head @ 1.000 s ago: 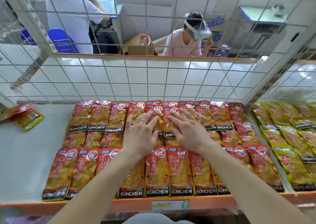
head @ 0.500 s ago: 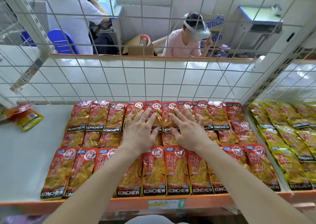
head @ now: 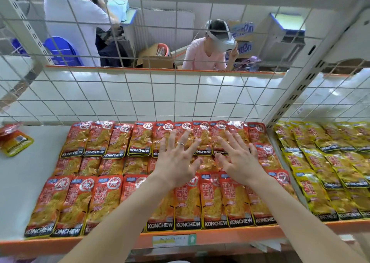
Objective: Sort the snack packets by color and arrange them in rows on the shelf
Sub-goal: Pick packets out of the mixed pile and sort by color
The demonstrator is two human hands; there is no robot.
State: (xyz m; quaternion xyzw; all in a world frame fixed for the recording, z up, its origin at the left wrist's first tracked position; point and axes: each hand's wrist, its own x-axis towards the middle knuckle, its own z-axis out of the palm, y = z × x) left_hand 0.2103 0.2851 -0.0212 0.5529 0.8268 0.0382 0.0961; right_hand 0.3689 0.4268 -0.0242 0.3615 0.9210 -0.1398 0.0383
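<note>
Red KONCHEW snack packets lie in overlapping rows across the white shelf. My left hand, with a ring on one finger, is spread flat over the back and middle rows near the centre. Beside it, my right hand also lies flat with straight, spread fingers on the red packets. Neither hand grips anything. Yellow packets fill the neighbouring shelf section on the right, also in rows.
Two loose packets, one red and one yellow, lie at the shelf's far left. A wire grid backs the shelf. A perforated upright post separates the two sections. People sit and stand behind the grid.
Both hands have slid to the right and slightly back over the red packets, fingers spreading wider. The back-row packets now sit more evenly against the grid.
</note>
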